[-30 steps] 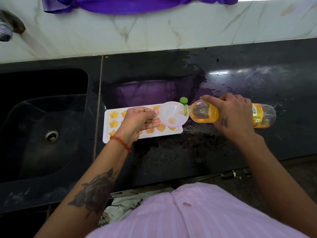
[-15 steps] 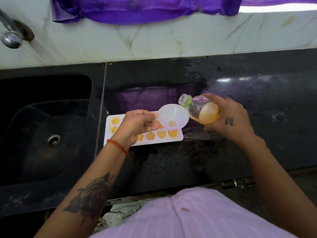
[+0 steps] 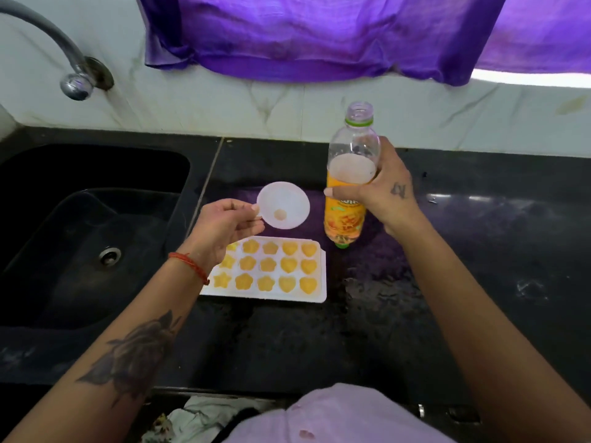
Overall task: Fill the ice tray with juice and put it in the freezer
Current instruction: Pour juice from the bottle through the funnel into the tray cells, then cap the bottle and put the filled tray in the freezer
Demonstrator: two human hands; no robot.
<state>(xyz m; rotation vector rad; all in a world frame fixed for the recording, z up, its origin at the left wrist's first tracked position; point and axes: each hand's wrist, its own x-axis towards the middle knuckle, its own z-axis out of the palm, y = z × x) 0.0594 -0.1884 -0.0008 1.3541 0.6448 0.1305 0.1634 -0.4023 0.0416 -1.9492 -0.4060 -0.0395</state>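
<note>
**Filled tray on a black worktop**

One white ice tray [image 3: 315, 270], its moulds full of orange juice, lies on the glossy black worktop [image 3: 479, 251] right of one dark sink [image 3: 80, 219]. The right hand [image 3: 383, 193] fingers wrap one uncapped juice bottle [image 3: 347, 199], upright beside the tray. The left hand [image 3: 224, 225] fingers pinch one white funnel [image 3: 283, 204] above it. Behind: marble wall, purple cloth [image 3: 303, 33], one tap [image 3: 64, 59].

Left hand [image 3: 228, 223] raised, fingers apparently pinched, right hand [image 3: 385, 195] curled, gripping
</note>
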